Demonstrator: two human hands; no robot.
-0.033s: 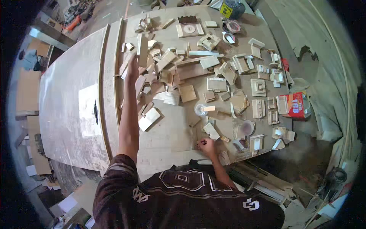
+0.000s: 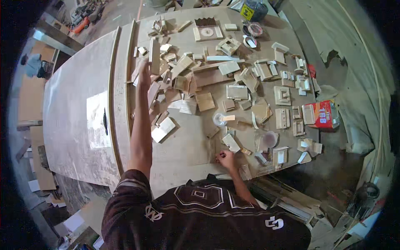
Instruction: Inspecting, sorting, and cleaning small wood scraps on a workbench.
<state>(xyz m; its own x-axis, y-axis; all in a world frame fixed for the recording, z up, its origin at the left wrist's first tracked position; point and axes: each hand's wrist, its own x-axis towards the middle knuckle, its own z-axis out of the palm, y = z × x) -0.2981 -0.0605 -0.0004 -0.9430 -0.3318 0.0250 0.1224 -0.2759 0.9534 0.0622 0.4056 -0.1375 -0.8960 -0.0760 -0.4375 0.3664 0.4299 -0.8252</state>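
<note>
My left hand (image 2: 143,71) reaches far forward to the upper left of the wood pile, its fingers closed at a narrow pale board (image 2: 153,54), partly hidden behind it. My right hand (image 2: 225,157) rests low on the worktable (image 2: 187,154), fingers curled together; whatever is in them, if anything, is too small to make out. Just above it lie a white-faced wood piece (image 2: 231,142) and a clear cup (image 2: 220,120) with a light stick across it. Loose offcuts (image 2: 181,66) are heaped between my hands.
Small wooden assemblies (image 2: 282,96) line the right side, near a round container (image 2: 268,139) and a red package (image 2: 323,114). A large panel (image 2: 71,116) with raised strips covers the left. A black bag (image 2: 256,12) sits at the back; draped sheeting (image 2: 350,83) hangs beyond the right edge.
</note>
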